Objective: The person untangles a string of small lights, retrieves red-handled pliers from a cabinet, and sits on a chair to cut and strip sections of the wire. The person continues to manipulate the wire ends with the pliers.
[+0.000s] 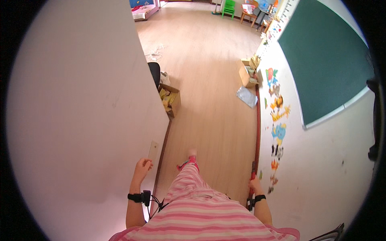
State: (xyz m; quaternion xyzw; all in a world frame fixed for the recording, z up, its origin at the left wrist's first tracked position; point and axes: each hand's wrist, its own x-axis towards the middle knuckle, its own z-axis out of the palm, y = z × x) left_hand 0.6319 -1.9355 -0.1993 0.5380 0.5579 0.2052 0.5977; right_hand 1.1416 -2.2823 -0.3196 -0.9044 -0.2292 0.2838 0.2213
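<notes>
Head | right hand (255,184) grips red-black object (253,175) | floor (213,116) runs between walls (88,100)

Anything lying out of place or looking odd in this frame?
Yes, mildly: a grey bag lies on the floor outside the right-hand box, and white clutter, too small to identify, is strewn farther left.

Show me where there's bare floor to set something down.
Bare floor lies between the left carton and the grey packet, and beyond them toward the green chair. Crowded: along the right wall, with packet, second carton, and the right hand holding a red-and-black object.
</notes>
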